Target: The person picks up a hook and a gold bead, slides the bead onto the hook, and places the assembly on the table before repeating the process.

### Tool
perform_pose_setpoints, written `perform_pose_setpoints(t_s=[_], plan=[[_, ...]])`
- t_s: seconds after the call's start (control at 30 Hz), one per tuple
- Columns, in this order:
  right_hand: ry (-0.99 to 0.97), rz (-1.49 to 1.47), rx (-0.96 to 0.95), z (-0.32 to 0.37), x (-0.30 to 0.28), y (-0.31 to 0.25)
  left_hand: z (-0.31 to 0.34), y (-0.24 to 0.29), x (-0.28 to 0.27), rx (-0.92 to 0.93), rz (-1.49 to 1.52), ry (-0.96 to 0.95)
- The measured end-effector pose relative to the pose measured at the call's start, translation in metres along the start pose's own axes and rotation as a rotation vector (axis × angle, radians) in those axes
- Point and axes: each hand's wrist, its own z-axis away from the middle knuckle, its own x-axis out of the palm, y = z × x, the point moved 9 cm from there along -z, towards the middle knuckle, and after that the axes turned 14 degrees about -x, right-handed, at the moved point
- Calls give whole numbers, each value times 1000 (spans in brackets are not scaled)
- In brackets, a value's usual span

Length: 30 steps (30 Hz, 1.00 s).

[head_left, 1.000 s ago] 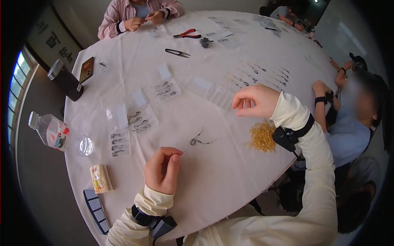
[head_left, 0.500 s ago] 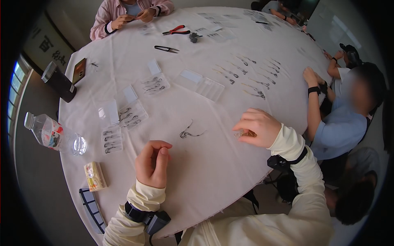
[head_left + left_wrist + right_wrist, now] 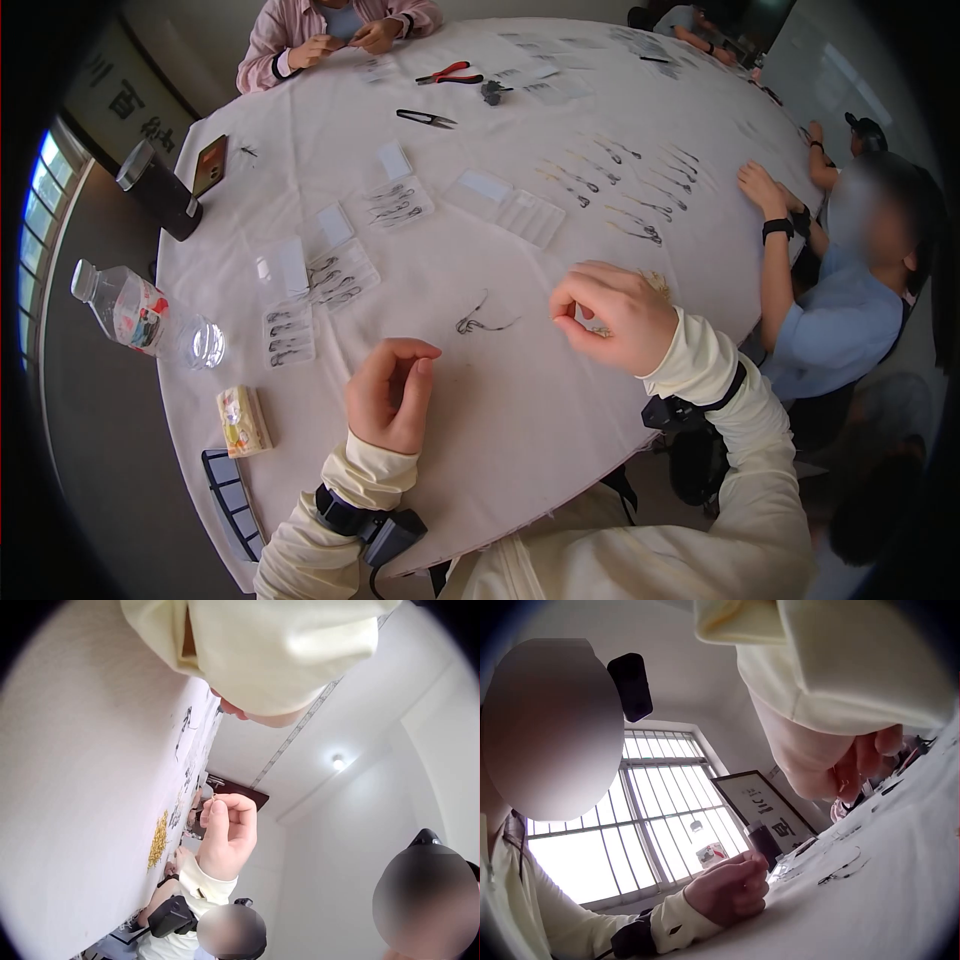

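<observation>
The right hand (image 3: pixel 617 315) has shifted — a second ago it was beyond the gold pile (image 3: pixel 157 841), leaving it exposed; now it hides most of it in the head view, fingers curled and thumb drawn close to the fingertips. I take this as a picking-out step, one small piece singled from the heap, though I cannot tell whether anything sits in that pinch (the tips are too small to read). The left hand (image 3: pixel 388 395) has kept much the same pose, fingers curled and thumb near the forefinger; whether it grips anything I cannot tell either.

The pile lies on the tablecloth (image 3: pixel 540 400) near the right hand: a loose tangle of thin, shiny gold bits, with only a sliver showing past the knuckles from above. Between the hands lies a dark stranded piece (image 3: pixel 466 325), where it was a second ago — a small knotted body with two fine strands, one rising away, one trailing rightward, apparently untouched by either hand
</observation>
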Motion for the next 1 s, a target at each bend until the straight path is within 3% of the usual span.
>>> perform_pose_setpoints(t_s=[0.03, 0.1, 0.2, 0.4, 0.47, 0.57, 0.6, 0.77, 0.83, 0.93, 1.0], plan=[[29, -46, -101, -9, 5, -10, -1, -2, 0, -1, -1, 4], [36, -160, -104, -22, 26, -18, 2, 11, 4, 199, -152, 13], [22, -379, -68, -34, 57, -28, 8, 26, 13, 286, -241, -27], [72, -597, 70, -38, 78, -12, 3, 11, 6, 213, -151, -22], [85, -892, 237, -30, 92, -2, 4, 12, 7, 200, -186, -27], [163, -1124, 296, -26, 93, 5, 1, 6, 1, 76, -150, 34], [162, -1126, 295, -25, 90, 8, 0, 2, -1, 39, -95, 35], [21, -576, 23, -34, 68, -4, -2, -1, 0, -12, -43, 24], [64, -544, 7, -34, 67, -10, 1, 12, 6, 129, -207, 14], [93, -526, -28, -32, 65, -15, 5, 25, 13, 190, -338, -1], [186, -401, -73, -35, 46, -14, 4, 20, 13, 189, -274, -1]])
